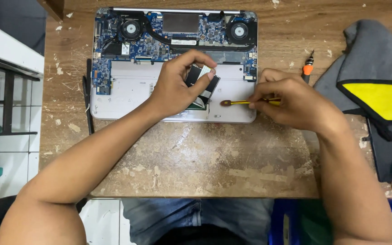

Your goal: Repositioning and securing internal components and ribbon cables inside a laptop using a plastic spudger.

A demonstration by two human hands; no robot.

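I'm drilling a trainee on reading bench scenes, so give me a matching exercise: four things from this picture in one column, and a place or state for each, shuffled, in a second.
Things:
1. left hand
2. right hand
3. orange-collared screwdriver
4. grey and yellow cloth

Places or states:
A. lying on the table just right of the opened laptop
B. pinching a small dark flat part above the laptop
C. at the table's right edge
D. holding a yellow-handled tool sideways

Pairs: 1-B, 2-D, 3-A, 4-C

Worn wooden table (pixel 182 159), paint-flecked and scratched; white tiled floor (pixel 17 136) left of the fingers; white shelf on dark metal frame (pixel 7 59) beyond it; even, soft light
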